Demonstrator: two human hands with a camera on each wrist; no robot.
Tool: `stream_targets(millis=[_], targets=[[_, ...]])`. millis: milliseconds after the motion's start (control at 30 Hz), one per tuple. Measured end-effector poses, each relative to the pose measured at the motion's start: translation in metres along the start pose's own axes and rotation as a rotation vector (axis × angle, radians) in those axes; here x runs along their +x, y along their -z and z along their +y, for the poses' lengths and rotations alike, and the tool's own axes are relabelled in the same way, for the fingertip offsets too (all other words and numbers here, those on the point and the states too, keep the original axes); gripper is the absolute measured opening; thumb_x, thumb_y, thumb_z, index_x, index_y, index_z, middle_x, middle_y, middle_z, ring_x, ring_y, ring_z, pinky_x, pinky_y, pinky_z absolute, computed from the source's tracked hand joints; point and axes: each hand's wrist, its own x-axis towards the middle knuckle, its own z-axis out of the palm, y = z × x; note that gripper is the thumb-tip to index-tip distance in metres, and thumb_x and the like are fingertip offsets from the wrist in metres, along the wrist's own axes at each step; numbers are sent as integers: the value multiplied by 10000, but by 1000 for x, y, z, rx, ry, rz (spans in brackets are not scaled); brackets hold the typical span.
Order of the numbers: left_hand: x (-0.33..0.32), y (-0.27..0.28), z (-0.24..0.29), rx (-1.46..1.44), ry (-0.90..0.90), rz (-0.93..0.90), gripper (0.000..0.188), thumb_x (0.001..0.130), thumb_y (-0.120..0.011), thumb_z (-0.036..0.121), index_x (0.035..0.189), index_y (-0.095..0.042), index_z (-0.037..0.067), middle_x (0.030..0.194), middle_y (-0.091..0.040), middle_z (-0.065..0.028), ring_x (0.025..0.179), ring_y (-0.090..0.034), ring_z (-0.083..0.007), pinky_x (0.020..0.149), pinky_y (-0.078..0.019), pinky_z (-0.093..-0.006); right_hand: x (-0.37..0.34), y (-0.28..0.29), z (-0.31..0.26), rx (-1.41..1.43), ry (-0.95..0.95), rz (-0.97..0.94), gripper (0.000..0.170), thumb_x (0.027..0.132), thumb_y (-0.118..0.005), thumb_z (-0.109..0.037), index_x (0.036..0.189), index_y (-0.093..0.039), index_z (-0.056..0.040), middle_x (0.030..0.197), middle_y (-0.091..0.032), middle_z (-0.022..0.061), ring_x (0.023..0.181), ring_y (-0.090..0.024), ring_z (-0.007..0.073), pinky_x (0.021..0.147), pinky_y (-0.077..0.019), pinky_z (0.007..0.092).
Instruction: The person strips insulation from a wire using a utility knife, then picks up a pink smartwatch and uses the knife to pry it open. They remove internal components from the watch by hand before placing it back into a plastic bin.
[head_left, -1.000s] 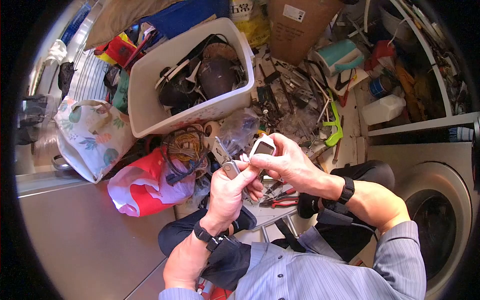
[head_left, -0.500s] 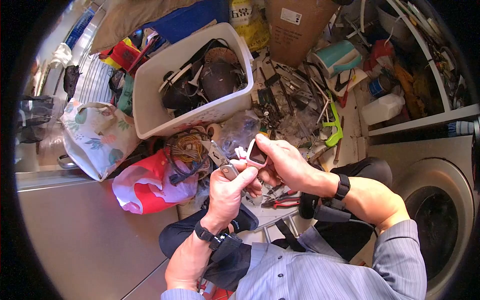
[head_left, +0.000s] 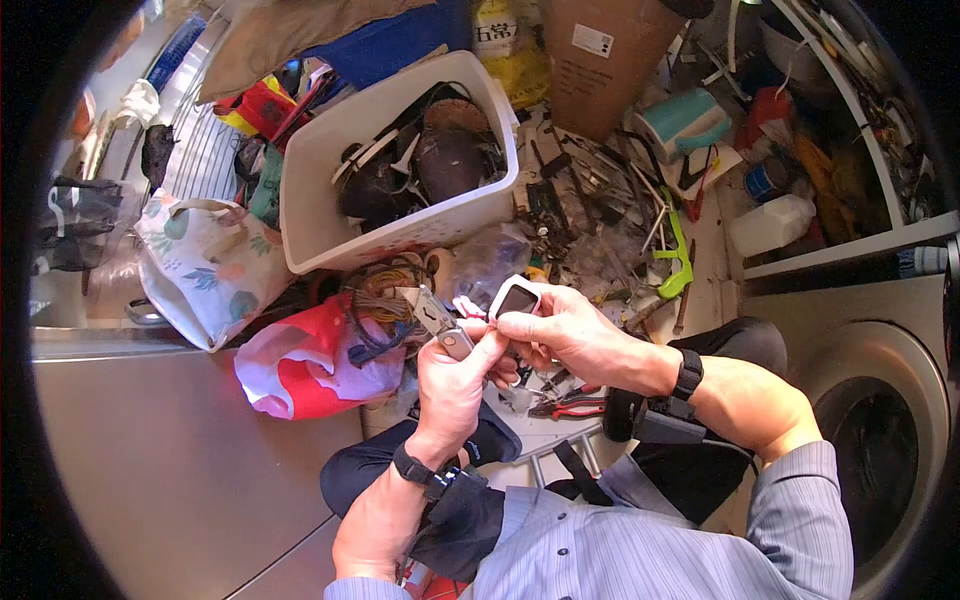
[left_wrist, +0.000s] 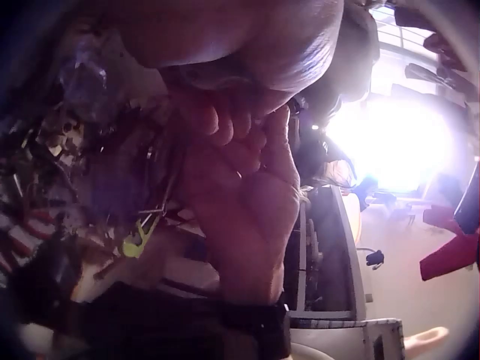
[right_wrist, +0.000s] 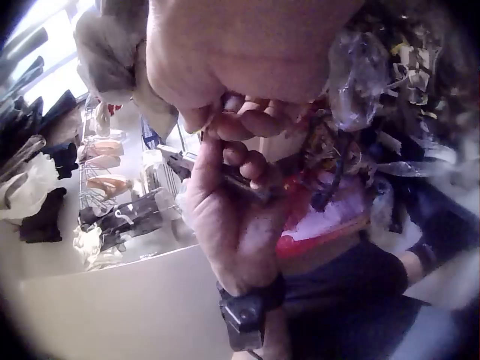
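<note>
In the head view my left hand [head_left: 450,385] grips a silver utility knife [head_left: 447,330], its blade pointing up and left, away from the other hand. My right hand [head_left: 580,325] pinches a small white-rimmed, square thing with a dark face, like a watch [head_left: 517,300], thumb along its lower edge. A pinkish-white piece shows at its left side. The fingertips of both hands meet just below it. From the right wrist, the knife handle [right_wrist: 251,189] lies across the left palm under curled fingers. Both wrist views show the fingers close together, hiding the watch-like thing.
Beyond the hands stands a white bin [head_left: 300,215] holding dark items. Loose tools and scraps cover the floor, with red-handled pliers [head_left: 575,408] below the hands and a lime-green tool [head_left: 680,262] at right. A red-and-white bag [head_left: 300,375] lies left, a washing machine [head_left: 800,310] right.
The right hand tilted the watch-like thing, its face turning sideways and then back up toward the head camera. The left hand keeps the knife in nearly the same place.
</note>
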Motion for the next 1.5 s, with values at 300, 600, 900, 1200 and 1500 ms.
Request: stream_targets(millis=[300,600,900,1200,1500], targets=[[-8,4,-2,266,-244,80,121,991,-684,60,1089,-730,8,855,-729,-35,739,-661,-93,662,-530,-250,3,4,9,18,-25,-43,224,955,-747,-203,1085,-660,-43,840,-636,0,698,-578,70,615,-468,236],[-12,2,-4,409,-371,152,63,934,-708,-10,986,-743,-15,823,-710,-14,733,-604,-58,659,-502,-247,2,4,5,-82,66,-123,380,952,-740,-161,1248,-565,2,954,-662,21,735,-592,84,655,-484,251],[-11,3,-4,617,-522,167,78,890,-741,-12,961,-722,13,752,-671,-86,678,-601,-87,628,-499,-273,1,3,7,-163,24,-36,388,997,-689,-219,1252,-541,33,913,-643,24,722,-617,74,641,-502,233],[-14,0,-4,453,-369,147,62,921,-742,16,982,-737,5,776,-695,-12,717,-619,-76,669,-509,-264,2,5,10,-163,100,-60,259,1018,-666,-301,1071,-605,-55,838,-627,-4,664,-568,50,577,-455,213],[-6,20,9,-336,147,-29,179,995,-660,182,1095,-672,34,717,-663,-57,608,-631,-176,563,-498,-303,-2,-2,2,-313,303,-11,574,972,-707,-147,1455,-426,-17,1113,-628,75,900,-644,114,733,-533,267]])
